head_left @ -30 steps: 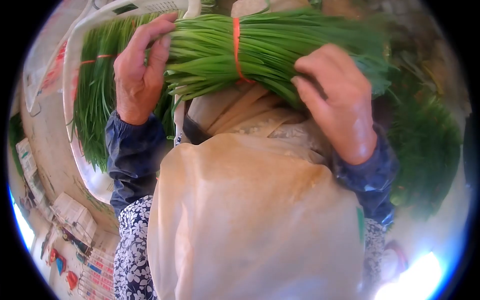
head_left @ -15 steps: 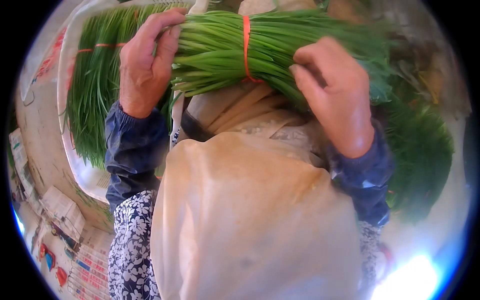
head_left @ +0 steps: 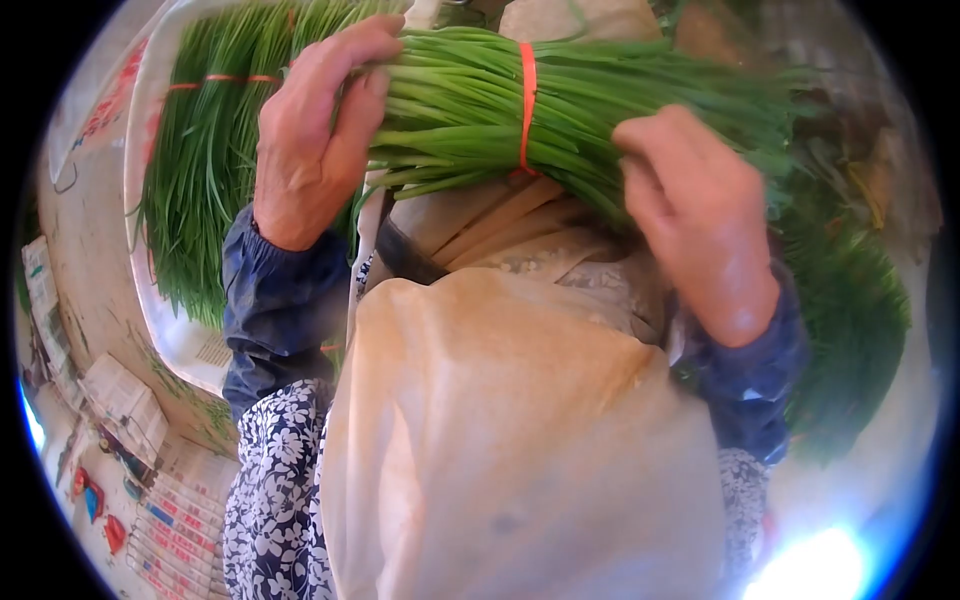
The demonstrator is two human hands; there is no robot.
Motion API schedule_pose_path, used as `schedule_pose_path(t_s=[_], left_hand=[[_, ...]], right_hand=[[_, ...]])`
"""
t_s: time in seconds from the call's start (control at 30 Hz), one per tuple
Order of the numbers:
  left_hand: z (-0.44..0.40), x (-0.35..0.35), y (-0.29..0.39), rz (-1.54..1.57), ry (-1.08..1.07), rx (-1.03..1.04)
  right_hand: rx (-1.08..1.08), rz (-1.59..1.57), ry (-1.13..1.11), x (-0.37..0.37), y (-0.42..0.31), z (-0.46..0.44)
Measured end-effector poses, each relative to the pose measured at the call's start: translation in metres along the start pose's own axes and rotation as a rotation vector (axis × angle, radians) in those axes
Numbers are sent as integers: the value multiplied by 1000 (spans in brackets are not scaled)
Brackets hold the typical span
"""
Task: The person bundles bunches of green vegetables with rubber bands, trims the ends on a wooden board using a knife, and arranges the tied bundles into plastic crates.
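Note:
A thick bundle of green chives (head_left: pixel 450 110) lies crosswise above my lap, with a red-orange band (head_left: pixel 528 105) around its middle. My left hand (head_left: pixel 325 135) is closed about the bundle's left, cut end, thumb and fingers against the stalks. On the leafy side, right of the band, my right hand (head_left: pixel 700 195) has its fingers curled against the near edge of the bundle; the fingertips are partly hidden. The leaf tips at the far right are blurred. A beige apron (head_left: pixel 520 400) covers my lap below the bundle.
A white crate (head_left: pixel 140 240) at the left holds more banded chives (head_left: pixel 205 180). Loose greens (head_left: pixel 845 310) are heaped at the right. Newspaper (head_left: pixel 125 405) and small red and blue objects (head_left: pixel 95 495) lie on the floor at lower left.
The whole view has shifted, so the bundle and both hands appear slightly further right. My right hand sits a little lower against the bundle. The left keeps its hold on the cut end.

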State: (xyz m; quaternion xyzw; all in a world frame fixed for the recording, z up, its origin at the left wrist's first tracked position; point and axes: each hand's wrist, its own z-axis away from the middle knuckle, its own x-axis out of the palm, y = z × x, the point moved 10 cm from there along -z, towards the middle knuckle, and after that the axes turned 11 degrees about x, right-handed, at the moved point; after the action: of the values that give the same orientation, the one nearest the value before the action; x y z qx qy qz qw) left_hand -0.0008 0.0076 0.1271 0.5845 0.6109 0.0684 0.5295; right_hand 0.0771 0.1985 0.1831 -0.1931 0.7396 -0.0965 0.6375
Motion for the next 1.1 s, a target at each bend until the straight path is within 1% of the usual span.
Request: schedule_pose_path(t_s=[0.03,0.1,0.13,0.2,0.23,0.27,0.33,0.4,0.43,0.47,0.53,0.57,0.63,0.67,0.7,0.73,0.77,0.8,0.83,0.87,0.9,0.93,1.0,1.03,1.07,1.1], left_hand=[[-1,0,2,2,-2,1],[-6,-7,17,-32,60,117],[-8,-9,18,-28,53,125],[-10,-8,30,-162,-77,175],[-11,-8,43,-375,-269,212],[-15,-10,51,-522,-356,228],[-32,-18,76,-630,-437,260],[-52,-15,92,-558,-360,286],[-59,17,92,-492,-401,381],[-62,27,87,-494,-379,416],[-57,67,56,-512,-654,316],[-58,64,61,-517,-644,342],[-45,83,31,-294,-834,99],[-49,85,30,-300,-849,98],[-53,92,25,-184,-843,37],[-55,83,21,-85,-861,-18],[-57,84,15,35,-872,-54],[-51,102,-3,27,-886,-58],[-59,99,-1,208,-900,-171],[-65,115,4,362,-906,-281],[-67,105,6,363,-913,-157],[-67,101,5,327,-941,-150],[-73,113,3,665,-797,-441],[-75,112,8,656,-845,-434],[-69,112,6,641,-851,-437],[-52,111,-9,640,-852,-615]], right_hand=[[3,0,0,-2,2,0],[16,-57,-83,0,8,0],[25,-56,-76,-1,11,0],[-6,-124,-85,-2,13,-2],[-8,-109,-62,-3,12,-4],[-41,-99,-72,-2,9,-3],[-78,-91,-77,2,1,1],[-83,-46,-55,2,3,-1],[-104,-28,-19,7,-2,4],[-109,-54,26,6,-2,3],[-66,-159,-14,11,11,6],[-62,-143,7,0,7,9],[6,-225,-105,6,28,16],[53,-229,-125,1,39,18],[69,-234,-86,-11,50,19],[99,-259,-29,-22,47,20],[85,-234,23,-27,50,25],[65,-200,51,-18,66,32],[74,-130,191,-50,71,29],[87,-63,351,-79,95,42],[101,-51,424,-97,92,43],[133,-51,511,-104,98,51],[170,-111,858,-117,129,98],[147,-111,869,-113,128,101],[124,-111,879,-108,127,105],[106,-269,888,-99,129,111]])
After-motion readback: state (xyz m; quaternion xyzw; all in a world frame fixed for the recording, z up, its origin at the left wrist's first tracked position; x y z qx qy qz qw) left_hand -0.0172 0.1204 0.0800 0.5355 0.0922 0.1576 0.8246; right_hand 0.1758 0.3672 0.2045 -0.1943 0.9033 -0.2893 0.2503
